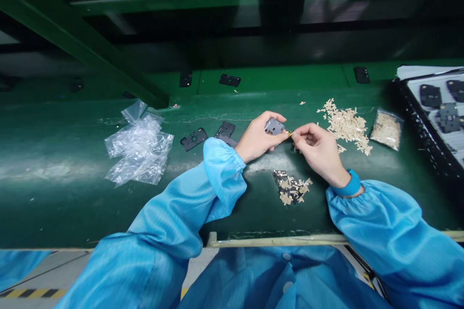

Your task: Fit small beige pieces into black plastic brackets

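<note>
My left hand (259,136) is closed around a flat grey plastic part (274,127) with small cutouts, held above the green work surface. At the part's right edge, my right hand (316,147) pinches a tiny yellowish piece (289,133) between thumb and fingertip. Its exact shape is too small to make out. Below the hands lies a small pile of black and beige pieces (292,187). Beyond my right hand spreads a heap of small beige pieces (348,126). Two black plastic parts (194,139) rest left of my left hand, one partly covered by the sleeve.
Crumpled clear plastic bags (140,147) lie on the left. A filled zip bag (387,129) sits at right, beside a black-edged tray (416,111) holding several black parts. More black parts (229,80) lie along the back, under a green shelf (174,4). A green post slants at left.
</note>
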Tool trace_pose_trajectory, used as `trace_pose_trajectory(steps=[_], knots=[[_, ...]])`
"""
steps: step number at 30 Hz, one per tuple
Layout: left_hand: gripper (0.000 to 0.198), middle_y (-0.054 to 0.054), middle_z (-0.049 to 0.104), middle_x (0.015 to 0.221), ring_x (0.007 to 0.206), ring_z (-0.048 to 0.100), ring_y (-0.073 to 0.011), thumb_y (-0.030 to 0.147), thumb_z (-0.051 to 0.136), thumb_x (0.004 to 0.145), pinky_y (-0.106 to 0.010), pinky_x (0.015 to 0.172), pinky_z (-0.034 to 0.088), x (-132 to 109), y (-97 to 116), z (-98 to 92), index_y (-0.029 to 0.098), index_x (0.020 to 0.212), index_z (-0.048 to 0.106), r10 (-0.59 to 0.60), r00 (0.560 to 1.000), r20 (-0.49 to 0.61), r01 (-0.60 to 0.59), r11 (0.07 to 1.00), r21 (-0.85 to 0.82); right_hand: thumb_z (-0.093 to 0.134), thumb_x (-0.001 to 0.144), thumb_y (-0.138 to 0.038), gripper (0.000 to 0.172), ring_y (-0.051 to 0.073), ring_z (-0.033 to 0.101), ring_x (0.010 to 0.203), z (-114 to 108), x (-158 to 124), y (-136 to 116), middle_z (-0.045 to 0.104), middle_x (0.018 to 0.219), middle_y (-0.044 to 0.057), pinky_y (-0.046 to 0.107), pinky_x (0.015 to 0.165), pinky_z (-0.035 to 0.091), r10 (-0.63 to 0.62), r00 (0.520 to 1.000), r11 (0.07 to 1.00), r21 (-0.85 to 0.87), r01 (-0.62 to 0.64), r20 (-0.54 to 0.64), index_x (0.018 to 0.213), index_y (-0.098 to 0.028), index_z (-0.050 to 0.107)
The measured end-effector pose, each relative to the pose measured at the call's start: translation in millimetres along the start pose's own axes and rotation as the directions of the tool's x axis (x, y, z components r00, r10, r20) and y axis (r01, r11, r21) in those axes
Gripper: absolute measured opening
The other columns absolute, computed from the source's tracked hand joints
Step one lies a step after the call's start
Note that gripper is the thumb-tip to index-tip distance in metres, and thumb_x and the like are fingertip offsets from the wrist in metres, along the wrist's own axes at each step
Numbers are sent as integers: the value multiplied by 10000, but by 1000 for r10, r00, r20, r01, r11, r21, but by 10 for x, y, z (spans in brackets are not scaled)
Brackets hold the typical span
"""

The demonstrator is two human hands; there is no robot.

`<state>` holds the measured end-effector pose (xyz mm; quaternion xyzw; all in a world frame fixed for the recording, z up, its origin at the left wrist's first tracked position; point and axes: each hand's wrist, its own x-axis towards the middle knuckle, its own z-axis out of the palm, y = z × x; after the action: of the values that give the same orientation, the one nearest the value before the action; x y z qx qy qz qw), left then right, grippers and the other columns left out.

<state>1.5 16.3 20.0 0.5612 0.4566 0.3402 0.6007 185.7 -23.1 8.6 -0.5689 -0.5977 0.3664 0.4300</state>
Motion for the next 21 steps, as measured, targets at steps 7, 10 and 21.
trace_pose_trajectory(steps=[7, 10, 21], knots=[[370, 1, 672, 845, 482, 498, -35, 153, 734, 787, -169, 429, 420, -9, -16, 18, 179, 1133, 608, 10, 1000, -20, -10, 1000, -10, 631, 959, -271, 68, 190, 620, 739, -3, -92, -37, 698, 931, 72, 357, 696, 531, -322, 947, 898, -312, 311, 16, 957, -237, 689], [366, -3, 681, 863, 481, 497, -31, 162, 736, 780, -166, 432, 422, -17, -15, 25, 179, 1120, 601, 21, 1000, -14, -21, 1000, 2, 621, 961, -275, 94, 193, 629, 738, 14, -105, -35, 715, 916, 68, 352, 689, 529, -308, 951, 905, -303, 298, 15, 929, -239, 701], [369, -6, 719, 914, 618, 626, -76, 210, 746, 828, -208, 614, 517, -3, -60, -40, 192, 1160, 586, 235, 970, -63, -227, 967, 117, 652, 911, -342, 278, 130, 502, 514, -111, 69, 5, 575, 568, -2, 282, 509, 389, 33, 997, 993, -107, -40, -70, 674, -201, 612]])
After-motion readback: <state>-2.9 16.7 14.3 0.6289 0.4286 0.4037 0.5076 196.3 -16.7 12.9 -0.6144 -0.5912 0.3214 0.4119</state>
